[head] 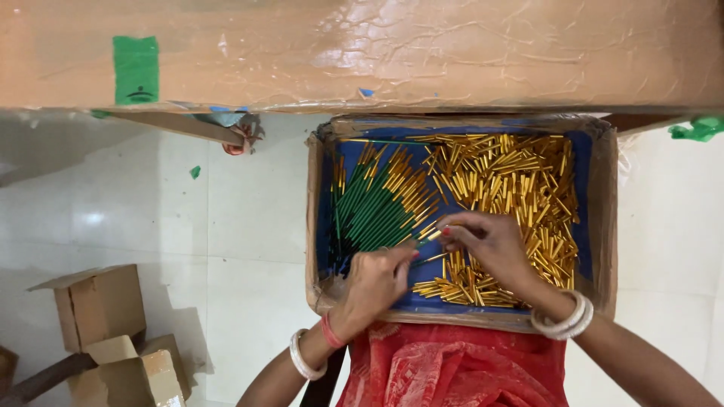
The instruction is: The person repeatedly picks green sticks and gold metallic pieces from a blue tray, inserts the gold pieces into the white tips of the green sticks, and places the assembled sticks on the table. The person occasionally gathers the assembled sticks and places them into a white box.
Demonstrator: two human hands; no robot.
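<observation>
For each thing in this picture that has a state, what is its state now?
Cardboard tray: open at the top, blue inside.
Green sticks: fanned out, gold caps on.
Gold caps: loose pile on the right side.
Left hand: fingers pinching a stick.
Right hand: fingers curled, pinching a small gold piece.
Small boxes: on the floor, flaps open.

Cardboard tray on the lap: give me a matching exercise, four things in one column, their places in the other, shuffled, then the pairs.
Things:
1. green sticks with gold ends
2. loose gold tubes
3. left hand
4. small cardboard boxes

Places:
A. on the white floor, lower left of the view
B. fanned out in the left half of the cardboard tray
C. piled in the right half of the tray
D. at the tray's near edge, fingertips meeting the right hand

Pairs: 1-B, 2-C, 3-D, 4-A
</observation>
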